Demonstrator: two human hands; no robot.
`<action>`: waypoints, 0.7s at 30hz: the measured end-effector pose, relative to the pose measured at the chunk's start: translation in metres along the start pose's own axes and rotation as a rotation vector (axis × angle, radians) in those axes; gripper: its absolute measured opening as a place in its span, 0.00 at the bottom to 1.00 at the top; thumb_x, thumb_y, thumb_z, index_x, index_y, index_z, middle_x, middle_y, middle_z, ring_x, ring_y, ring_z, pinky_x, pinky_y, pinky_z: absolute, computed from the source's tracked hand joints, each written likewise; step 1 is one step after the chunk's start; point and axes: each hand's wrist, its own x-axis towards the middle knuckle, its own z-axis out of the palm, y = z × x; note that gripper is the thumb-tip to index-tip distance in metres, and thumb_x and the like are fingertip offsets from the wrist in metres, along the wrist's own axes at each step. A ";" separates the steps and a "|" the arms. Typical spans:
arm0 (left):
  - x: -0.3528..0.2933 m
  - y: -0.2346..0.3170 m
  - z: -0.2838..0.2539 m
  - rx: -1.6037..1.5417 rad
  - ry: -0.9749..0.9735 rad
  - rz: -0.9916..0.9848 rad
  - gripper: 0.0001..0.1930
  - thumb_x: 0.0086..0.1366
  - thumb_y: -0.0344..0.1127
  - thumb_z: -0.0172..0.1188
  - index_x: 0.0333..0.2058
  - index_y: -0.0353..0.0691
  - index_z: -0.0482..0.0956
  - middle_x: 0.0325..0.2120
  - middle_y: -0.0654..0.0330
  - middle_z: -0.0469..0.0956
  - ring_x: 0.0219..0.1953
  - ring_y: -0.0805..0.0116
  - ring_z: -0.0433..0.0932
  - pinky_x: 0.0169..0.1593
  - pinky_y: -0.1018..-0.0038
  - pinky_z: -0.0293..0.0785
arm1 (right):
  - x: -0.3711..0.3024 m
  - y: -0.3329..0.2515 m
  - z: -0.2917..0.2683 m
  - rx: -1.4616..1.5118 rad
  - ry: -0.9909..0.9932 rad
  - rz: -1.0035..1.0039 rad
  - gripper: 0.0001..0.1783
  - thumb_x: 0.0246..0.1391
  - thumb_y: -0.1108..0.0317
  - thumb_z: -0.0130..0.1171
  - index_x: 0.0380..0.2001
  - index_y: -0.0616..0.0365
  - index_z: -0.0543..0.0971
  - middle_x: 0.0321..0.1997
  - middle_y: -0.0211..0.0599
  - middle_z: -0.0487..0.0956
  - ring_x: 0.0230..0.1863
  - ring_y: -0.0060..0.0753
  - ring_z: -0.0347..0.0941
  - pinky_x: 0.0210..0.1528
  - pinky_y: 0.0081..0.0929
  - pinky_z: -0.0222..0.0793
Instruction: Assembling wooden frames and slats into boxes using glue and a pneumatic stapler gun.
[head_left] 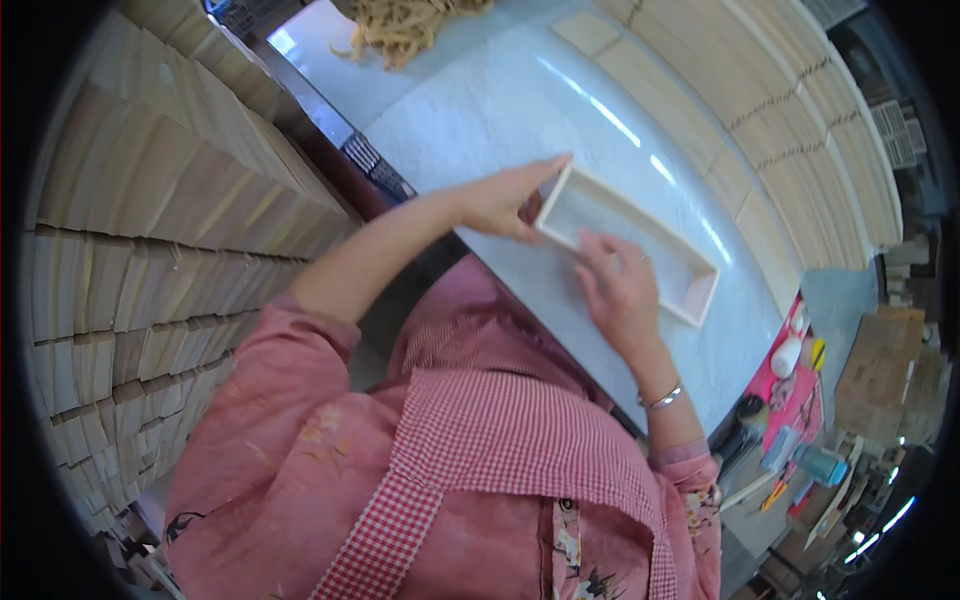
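A long rectangular frame point(642, 212) of pale, thin wood sits tilted at the near side of the glossy white table point(450, 130). The table surface shows through its middle. At the frame's left end, my left hand point(505, 203) grips the short side, thumb and fingers closed around it. My right hand point(622, 290) is over the near long side, and its fingers are smeared by motion. Whether those fingers press on the wood or pinch something small cannot be made out. A silver bracelet point(662, 398) circles my right wrist.
Tall stacks of wooden pieces point(130, 170) rise on the left. Tan, stringy strips point(400, 28) lie in a heap at the far left of the table. Pale wooden panels point(720, 70) line its far right. A white bottle point(787, 355) and a teal container point(820, 465) are at the right.
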 end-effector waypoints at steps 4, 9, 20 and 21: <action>0.002 -0.013 0.014 -0.003 0.057 0.215 0.60 0.47 0.27 0.76 0.73 0.30 0.42 0.53 0.43 0.72 0.34 0.61 0.78 0.39 0.71 0.79 | 0.015 -0.004 0.031 0.217 -0.056 -0.133 0.23 0.52 0.79 0.60 0.53 0.55 0.81 0.46 0.39 0.77 0.41 0.41 0.74 0.45 0.31 0.72; -0.006 0.005 0.008 -0.043 -0.013 0.064 0.57 0.51 0.26 0.73 0.74 0.34 0.42 0.60 0.42 0.68 0.40 0.58 0.76 0.45 0.69 0.79 | 0.019 -0.005 0.029 0.278 -0.105 -0.101 0.23 0.49 0.82 0.59 0.51 0.57 0.82 0.42 0.39 0.76 0.39 0.41 0.73 0.42 0.31 0.72; 0.004 -0.013 0.008 -0.021 -0.048 0.174 0.49 0.56 0.26 0.64 0.72 0.30 0.44 0.65 0.36 0.63 0.55 0.43 0.74 0.59 0.64 0.72 | 0.124 -0.002 -0.006 0.405 -0.652 -0.040 0.15 0.48 0.80 0.62 0.42 0.60 0.82 0.40 0.39 0.80 0.38 0.42 0.76 0.40 0.32 0.73; 0.005 -0.009 0.004 -0.039 -0.162 0.081 0.49 0.57 0.26 0.63 0.72 0.30 0.43 0.66 0.36 0.62 0.57 0.42 0.72 0.60 0.63 0.71 | 0.150 0.003 0.003 0.406 -0.512 -0.134 0.14 0.49 0.80 0.61 0.41 0.60 0.82 0.40 0.39 0.80 0.37 0.42 0.76 0.40 0.32 0.73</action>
